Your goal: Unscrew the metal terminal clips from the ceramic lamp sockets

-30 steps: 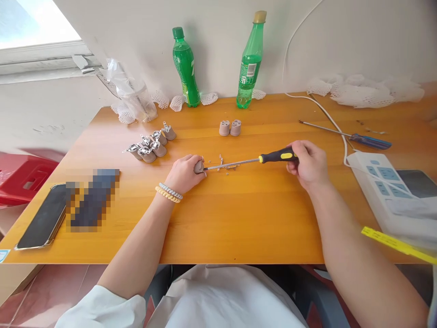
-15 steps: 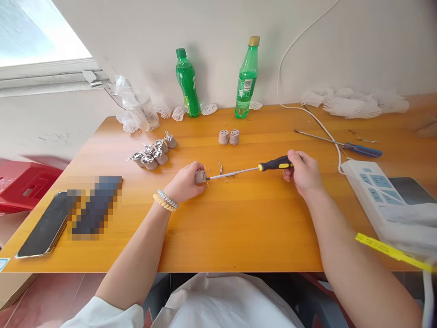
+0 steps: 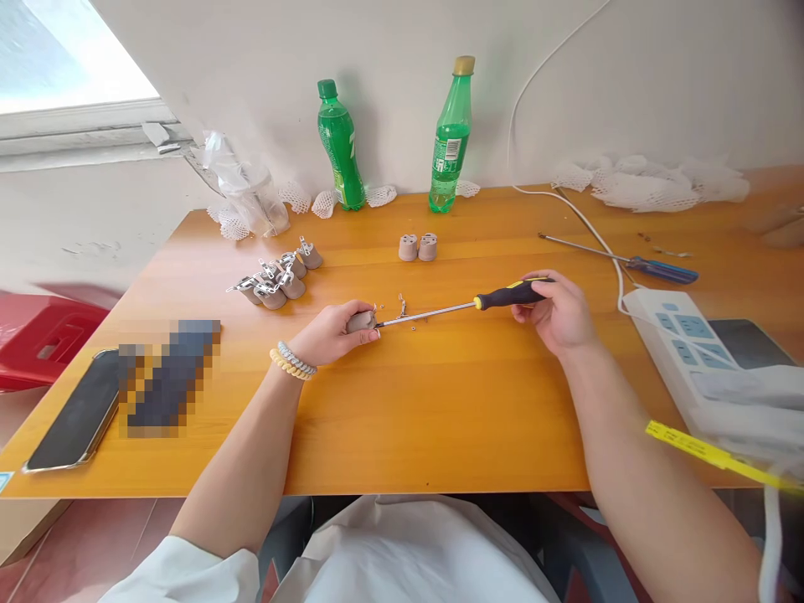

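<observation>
The left hand (image 3: 332,332) is closed around a small grey socket piece (image 3: 362,321), pinning it to the wooden table (image 3: 440,402) near the middle. The right hand (image 3: 556,311) is wrapped on the black-and-yellow handle of a screwdriver (image 3: 468,306), whose shaft runs toward nine o'clock with its tip at the socket piece's end. A few tiny screws and a metal clip (image 3: 403,305) lie loose under and just behind the shaft.

At about ten o'clock from the left hand sits a cluster of finished socket pieces (image 3: 276,275) with metal tabs. At twelve o'clock from the shaft stand two bare grey sockets (image 3: 418,247), and beyond them two green bottles (image 3: 395,138) against the wall. At two o'clock from the right hand lies a blue-handled screwdriver (image 3: 628,262), with a white cord (image 3: 590,222) crossing over it to a power strip (image 3: 682,335) at three o'clock. A phone (image 3: 75,410) lies at the table's eight o'clock edge. Nothing stands between the hands.
</observation>
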{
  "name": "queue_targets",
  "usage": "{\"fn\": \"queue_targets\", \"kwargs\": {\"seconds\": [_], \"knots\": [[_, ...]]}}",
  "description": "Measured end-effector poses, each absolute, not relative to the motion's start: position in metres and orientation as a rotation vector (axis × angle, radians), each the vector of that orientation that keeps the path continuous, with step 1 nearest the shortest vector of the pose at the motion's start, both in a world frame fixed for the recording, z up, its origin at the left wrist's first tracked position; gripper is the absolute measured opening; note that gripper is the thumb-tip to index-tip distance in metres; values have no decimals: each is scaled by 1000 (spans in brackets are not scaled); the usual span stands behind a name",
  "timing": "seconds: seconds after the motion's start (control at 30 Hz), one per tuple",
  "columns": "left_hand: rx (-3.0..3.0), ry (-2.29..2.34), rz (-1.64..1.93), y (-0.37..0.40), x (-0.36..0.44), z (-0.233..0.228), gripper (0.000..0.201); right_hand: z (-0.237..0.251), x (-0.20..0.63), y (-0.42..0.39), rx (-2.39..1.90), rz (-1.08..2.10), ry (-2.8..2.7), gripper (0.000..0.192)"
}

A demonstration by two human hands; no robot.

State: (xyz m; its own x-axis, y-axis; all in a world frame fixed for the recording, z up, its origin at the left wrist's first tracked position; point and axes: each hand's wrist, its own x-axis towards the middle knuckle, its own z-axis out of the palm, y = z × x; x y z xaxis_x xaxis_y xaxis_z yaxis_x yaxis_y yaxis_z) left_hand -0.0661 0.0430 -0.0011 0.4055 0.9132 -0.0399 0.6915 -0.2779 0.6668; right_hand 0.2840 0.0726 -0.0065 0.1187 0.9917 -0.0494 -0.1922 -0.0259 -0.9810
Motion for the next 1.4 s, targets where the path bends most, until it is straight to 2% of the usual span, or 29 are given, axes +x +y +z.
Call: {"fn": "queue_targets", "kwargs": {"seconds": [0.23,0.57,0.9,1.07,1.2,1.4], "knots": [[2143,1316,482,39,-62,4,40,-5,282,73,-1283,1234,-918,13],[2319,1352,416,39,-58,5,34,-3,282,73,-1262,1149,-916,15],[2322,1388,416,40,-56,-1,46,-7,284,74,-1276,1136,-912,18],[2412,1367,378,38,-52,0,37,-5,284,72,-1284,1116,-940,17],[2423,1442,370,36,-49,-1,28,-4,280,69,-1277,1109,-977,25],[2344,1452,369,37,-51,-5,38,-5,278,72,-1353,1140,-862,32]]}}
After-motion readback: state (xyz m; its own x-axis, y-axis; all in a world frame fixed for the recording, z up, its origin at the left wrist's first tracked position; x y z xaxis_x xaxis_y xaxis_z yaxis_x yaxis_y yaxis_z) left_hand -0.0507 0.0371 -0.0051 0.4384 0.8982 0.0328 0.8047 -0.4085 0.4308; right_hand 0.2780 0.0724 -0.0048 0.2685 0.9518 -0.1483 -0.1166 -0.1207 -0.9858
